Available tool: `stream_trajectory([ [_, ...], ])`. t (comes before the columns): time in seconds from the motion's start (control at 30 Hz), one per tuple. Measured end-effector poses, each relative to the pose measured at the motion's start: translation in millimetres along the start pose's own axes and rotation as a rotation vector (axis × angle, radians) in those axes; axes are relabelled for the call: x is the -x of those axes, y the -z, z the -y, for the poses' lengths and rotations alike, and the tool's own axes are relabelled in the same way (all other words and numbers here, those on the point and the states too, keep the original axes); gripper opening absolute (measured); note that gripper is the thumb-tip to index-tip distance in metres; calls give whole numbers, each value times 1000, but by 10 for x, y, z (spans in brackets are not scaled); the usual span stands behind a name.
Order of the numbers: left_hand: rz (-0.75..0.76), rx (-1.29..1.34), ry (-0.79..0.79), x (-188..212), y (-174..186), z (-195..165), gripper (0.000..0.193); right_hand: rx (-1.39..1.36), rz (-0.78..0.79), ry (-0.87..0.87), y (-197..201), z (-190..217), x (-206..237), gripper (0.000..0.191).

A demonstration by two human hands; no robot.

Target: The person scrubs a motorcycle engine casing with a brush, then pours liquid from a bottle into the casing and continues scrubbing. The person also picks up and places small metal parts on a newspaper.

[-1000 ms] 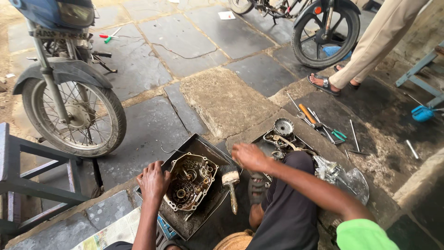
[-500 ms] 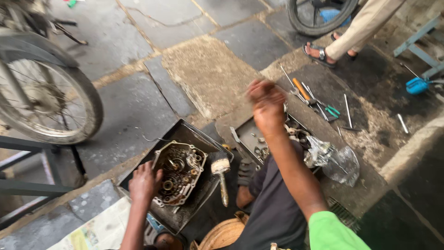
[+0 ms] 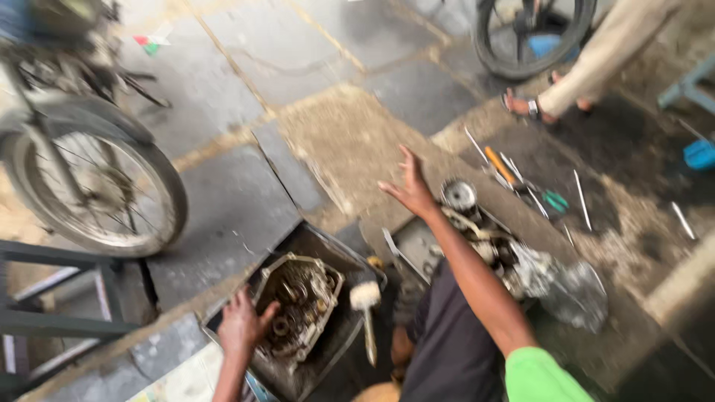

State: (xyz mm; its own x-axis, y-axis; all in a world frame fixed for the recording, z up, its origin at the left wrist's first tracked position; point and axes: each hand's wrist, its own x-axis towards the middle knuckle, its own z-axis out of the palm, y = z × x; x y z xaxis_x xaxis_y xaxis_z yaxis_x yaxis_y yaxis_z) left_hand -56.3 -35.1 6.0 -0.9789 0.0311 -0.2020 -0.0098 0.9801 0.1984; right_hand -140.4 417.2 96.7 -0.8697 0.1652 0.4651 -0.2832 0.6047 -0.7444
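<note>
In the dark metal tray (image 3: pixel 328 246) at the knees, the opened engine case (image 3: pixel 298 309) sat with gears bared, still in pieces; left hand (image 3: pixel 242 327) rested on its near rim, fingers loosely curled. A mallet (image 3: pixel 366 313) lay beside. Right hand (image 3: pixel 410 186), spread and empty, had dropped from higher up half a second before, toward loose parts (image 3: pixel 477 223). Farther off, scattered tools (image 3: pixel 521 182).

A crumpled clear plastic bag (image 3: pixel 573 290), possibly a wrapper, lies right of the parts tray (image 3: pixel 417 249).
</note>
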Motion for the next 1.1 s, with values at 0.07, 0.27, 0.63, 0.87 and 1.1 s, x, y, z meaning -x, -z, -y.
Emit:
stream_trajectory([
  [0.07, -41, 47, 11, -21, -94, 89, 96, 93, 116, -116, -166, -128, 105, 82],
  [0.27, 277, -85, 146, -52, -202, 187, 62, 330, 749, -277, -620, 66, 542, 33],
  [0.63, 238, -121, 141, 6, -130, 322, 49, 648, 1019, -20, -905, 202, 987, 35],
  [0.87, 226, -129, 120, 24, -139, 317, 49, 520, 765, -110, -707, 199, 731, 28],
  [1.1, 233, -135, 150, -1, -157, 337, 51, 382, 556, -6, -629, 46, 713, 24],
])
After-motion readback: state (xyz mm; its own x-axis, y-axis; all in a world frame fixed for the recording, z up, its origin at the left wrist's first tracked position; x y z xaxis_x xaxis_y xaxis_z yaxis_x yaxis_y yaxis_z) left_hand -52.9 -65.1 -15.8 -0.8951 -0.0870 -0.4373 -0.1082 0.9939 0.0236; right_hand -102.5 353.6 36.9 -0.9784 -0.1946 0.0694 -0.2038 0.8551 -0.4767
